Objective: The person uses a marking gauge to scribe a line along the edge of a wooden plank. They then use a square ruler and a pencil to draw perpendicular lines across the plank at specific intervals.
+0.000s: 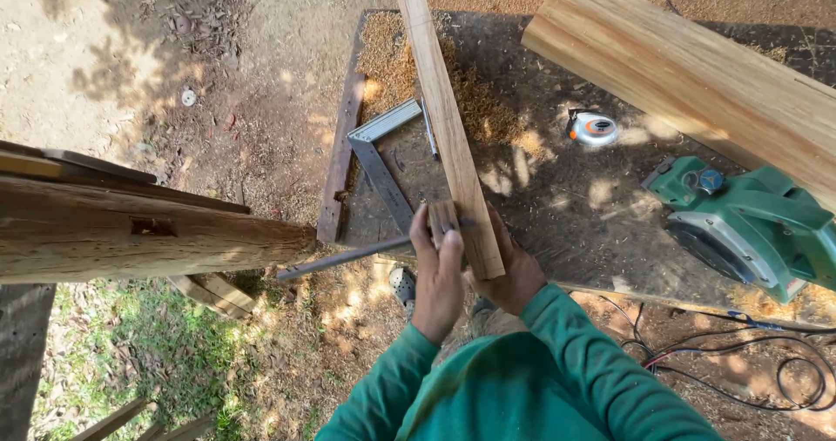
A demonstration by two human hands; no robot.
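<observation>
A long narrow wooden plank (448, 119) lies lengthwise on the dark workbench (566, 215), its near end at the bench's front edge. My right hand (514, 276) grips that near end from the right side and below. My left hand (438, 280) is closed around a small wooden block (442, 217) pressed against the plank's left edge. A thin metal rod (344, 258) sticks out to the left from this hand. Both sleeves are green.
A steel framing square (380, 158) and a thin pencil-like stick (429, 132) lie left of the plank amid wood shavings (387, 58). A tape measure (594, 129), a green electric planer (749, 223) and a thick beam (697, 75) sit right. A log (131, 236) juts in left; cables (784, 363) trail below.
</observation>
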